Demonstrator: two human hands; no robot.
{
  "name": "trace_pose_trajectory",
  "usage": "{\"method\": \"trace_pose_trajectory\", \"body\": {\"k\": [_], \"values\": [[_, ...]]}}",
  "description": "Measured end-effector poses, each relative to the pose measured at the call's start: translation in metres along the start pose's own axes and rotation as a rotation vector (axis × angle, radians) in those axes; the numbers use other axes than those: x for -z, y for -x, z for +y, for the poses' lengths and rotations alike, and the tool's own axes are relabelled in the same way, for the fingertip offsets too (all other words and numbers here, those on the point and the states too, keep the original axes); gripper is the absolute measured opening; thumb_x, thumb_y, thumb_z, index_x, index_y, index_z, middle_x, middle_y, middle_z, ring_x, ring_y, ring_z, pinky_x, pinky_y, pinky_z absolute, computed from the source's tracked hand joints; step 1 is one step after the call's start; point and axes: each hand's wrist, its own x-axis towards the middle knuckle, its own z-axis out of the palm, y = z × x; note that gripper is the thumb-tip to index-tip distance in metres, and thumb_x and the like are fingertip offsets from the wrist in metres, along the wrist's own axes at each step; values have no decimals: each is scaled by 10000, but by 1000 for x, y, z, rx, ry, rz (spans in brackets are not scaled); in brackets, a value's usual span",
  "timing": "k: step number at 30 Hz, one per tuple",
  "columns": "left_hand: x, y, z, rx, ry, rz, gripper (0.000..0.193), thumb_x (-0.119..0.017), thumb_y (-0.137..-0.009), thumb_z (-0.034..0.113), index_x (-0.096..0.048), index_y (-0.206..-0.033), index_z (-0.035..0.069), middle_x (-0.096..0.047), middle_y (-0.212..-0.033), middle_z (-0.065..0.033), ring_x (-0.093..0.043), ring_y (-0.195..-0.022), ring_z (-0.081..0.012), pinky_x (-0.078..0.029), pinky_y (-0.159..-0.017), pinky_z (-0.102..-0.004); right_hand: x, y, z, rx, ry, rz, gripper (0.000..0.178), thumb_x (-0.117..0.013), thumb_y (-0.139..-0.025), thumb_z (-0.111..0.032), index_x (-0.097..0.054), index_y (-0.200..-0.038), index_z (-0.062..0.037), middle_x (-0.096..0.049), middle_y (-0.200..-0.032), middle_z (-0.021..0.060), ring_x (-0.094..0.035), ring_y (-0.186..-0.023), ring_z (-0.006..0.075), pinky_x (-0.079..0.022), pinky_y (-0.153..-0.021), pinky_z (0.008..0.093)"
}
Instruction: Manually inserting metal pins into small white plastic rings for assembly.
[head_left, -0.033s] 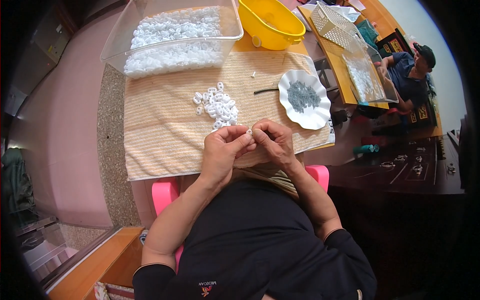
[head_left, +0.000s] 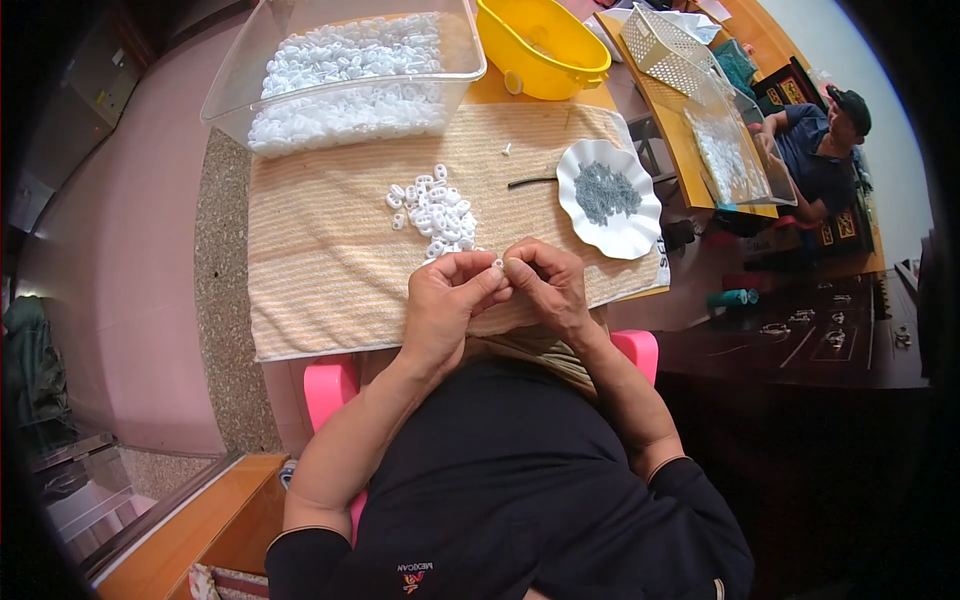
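Observation:
Just past the near edge of the towel-covered table, my left hand point(head_left: 440, 300) pinches a small white plastic piece point(head_left: 499, 263) between thumb and fingers. My right hand point(head_left: 552, 285) meets it there, thumb and forefinger pressed together at the piece; whatever is between them is too small to make out. Just beyond my left hand lies a loose pile of white oval plastic pieces with two holes point(head_left: 440, 215). To the right, a white scalloped plate point(head_left: 625, 240) holds a heap of tiny grey bits point(head_left: 605, 193). A thin black stick point(head_left: 530, 183) points left from the plate's rim.
A clear bin point(head_left: 345, 108) of white pieces stands at the far left, beside a yellow tub point(head_left: 535, 50). One tiny white part point(head_left: 506, 149) lies on the striped towel point(head_left: 320, 250). A co-worker point(head_left: 820, 150) sits at another table on the right, beside a tray point(head_left: 725, 155).

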Motion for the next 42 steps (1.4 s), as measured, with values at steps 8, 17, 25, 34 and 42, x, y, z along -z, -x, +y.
{"method": "trace_pose_trajectory", "body": {"k": [8, 17, 25, 34, 42], "values": [[-3, 1, 1, -41, -30, -20, 166, -653, -855, 4, -600, -1010, -27, -658, -885, -98, -657, -758, -154, -567, -714, -250, 1, 0, -2, -41, -138, 15, 124, -610, -924, -90, -636, -919, 31, -638, -827, 32, -589, -755, 73, -489, -676, 213], [-4, 1, 6, -24, 27, -51, 140, -640, -862, 2, -600, -995, -17, -661, -887, -99, -658, -774, -161, -566, -737, -265, 5, -1, -4, -71, -250, -14, 149, -596, -933, -102, -651, -952, 35, -631, -883, 51, -585, -773, 88, -488, -680, 218], [-4, 1, 10, -20, 83, -47, 133, -648, -857, 0, -610, -982, -28, -668, -888, -103, -658, -773, -150, -569, -726, -254, 5, -1, -7, -133, -321, 20, 149, -613, -916, -73, -636, -1009, 41, -648, -899, 74, -625, -758, 109, -541, -669, 235], [-2, 2, 10, 18, 57, -72, 133, -650, -854, 2, -614, -981, -15, -661, -874, -99, -649, -772, -160, -561, -755, -276, 9, -1, 1, -78, -255, -14, 113, -604, -914, -39, -630, -990, 40, -643, -905, 74, -622, -762, 104, -533, -670, 226], [-2, 2, 9, 1, 74, -68, 133, -657, -846, -2, -619, -970, -31, -667, -865, -110, -661, -748, -161, -575, -720, -264, 7, -2, 0, -22, -185, -27, 101, -596, -918, -30, -628, -976, 47, -625, -898, 70, -600, -747, 93, -512, -652, 217]]}}
